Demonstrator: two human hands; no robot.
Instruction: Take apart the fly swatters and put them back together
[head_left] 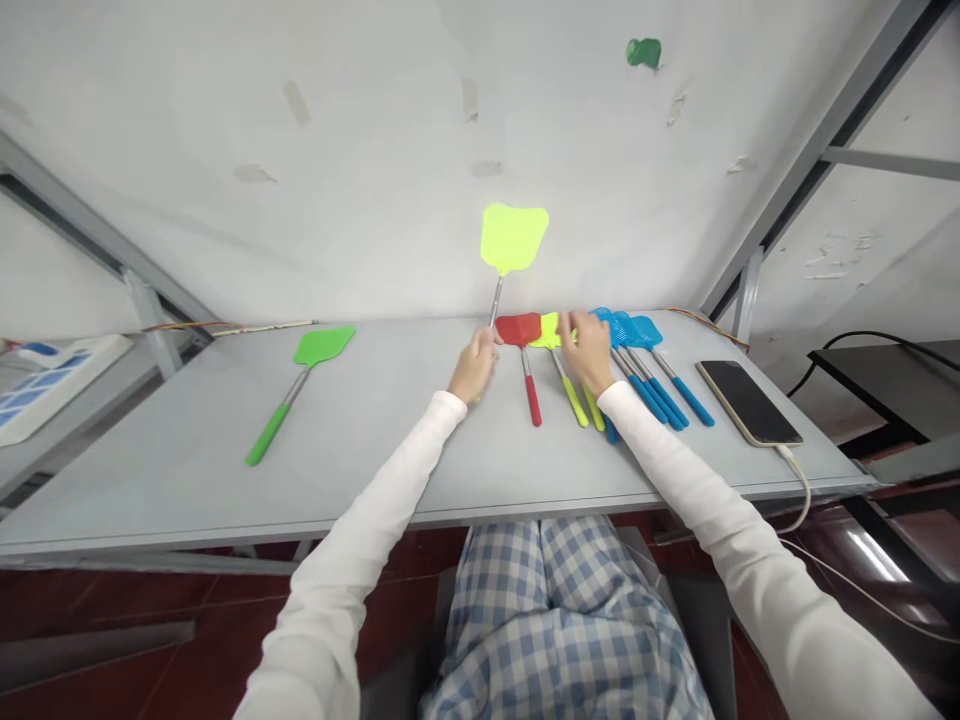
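My left hand (474, 366) is closed around the handle of a yellow-green fly swatter (514, 238), which stands raised with its head in front of the wall. My right hand (589, 352) is over the row of fly swatters, its fingers bent and smeared by motion at a yellow-green fly swatter (594, 408). Whether they grip it I cannot tell. To the left of that hand lie another yellow-green fly swatter (574, 398) and a red fly swatter (531, 390). Several blue fly swatters (694, 400) overlap on its right, partly hidden by my hand and sleeve.
A green fly swatter (268, 432) lies alone on the left of the grey table (180, 450). At the right, a phone (750, 402) rests with a white cable (802, 485) plugged in. Behind the table rises a white wall (360, 180); metal frame bars (814, 165) flank it.
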